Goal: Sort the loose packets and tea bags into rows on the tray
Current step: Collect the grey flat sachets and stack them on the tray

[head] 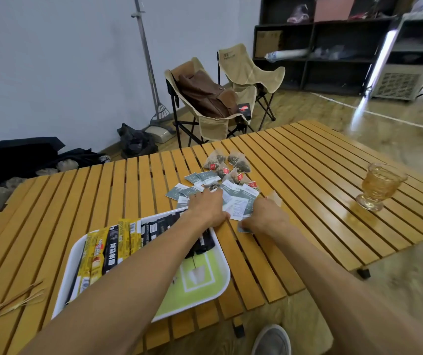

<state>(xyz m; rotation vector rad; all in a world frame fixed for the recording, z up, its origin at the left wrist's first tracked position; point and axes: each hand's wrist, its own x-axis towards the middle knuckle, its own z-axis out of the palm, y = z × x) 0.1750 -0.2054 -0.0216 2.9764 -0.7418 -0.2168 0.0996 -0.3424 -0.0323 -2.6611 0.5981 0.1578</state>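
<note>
Both my arms reach past the tray (220, 267) to the loose heap, because that is where the unsorted things lie: the stick packets (108, 248) already stand side by side in a row along the tray's far-left part, so I judge that kind mostly done and the flat grey-green sachets (200, 179) next. My left hand (206, 207) lies palm down on the near edge of the sachet pile, fingers stretched forward and flat over it, pressing or gathering more than gripping; whether a fingertip has hooked a sachet underneath I cannot tell. My right hand (266, 217) sits just beside it on the wooden table (307, 175), its fingers curled in, pinching a sachet whose corner pokes out below my palm near the wrist. The pyramid tea bags (231, 165) with red tags lie beyond the sachets, past my fingertips and untouched. A glass cup (378, 185) of amber drink stands well apart on my right, out of the way of any sweep toward the tray.
</note>
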